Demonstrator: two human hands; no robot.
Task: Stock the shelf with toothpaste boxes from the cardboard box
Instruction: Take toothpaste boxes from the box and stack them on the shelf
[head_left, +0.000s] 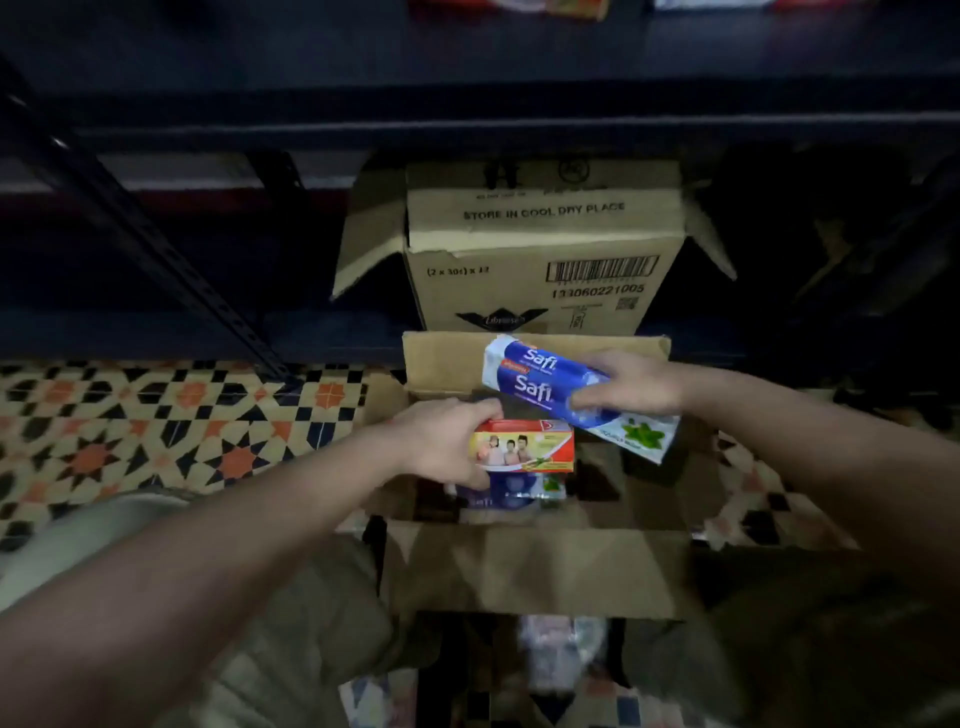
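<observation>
Behind, second carton (543, 249), dark shelf rail (467, 130), tiled floor (156, 431)

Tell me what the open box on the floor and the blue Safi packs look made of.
Open box: brown corrugated cardboard, matte, judging by its dull brown flaps and folded edges. Blue Safi packs, held by the right hand: probably printed paperboard cartons, perhaps film-wrapped; the glossy sheen suggests this, but blur leaves it open.
</observation>
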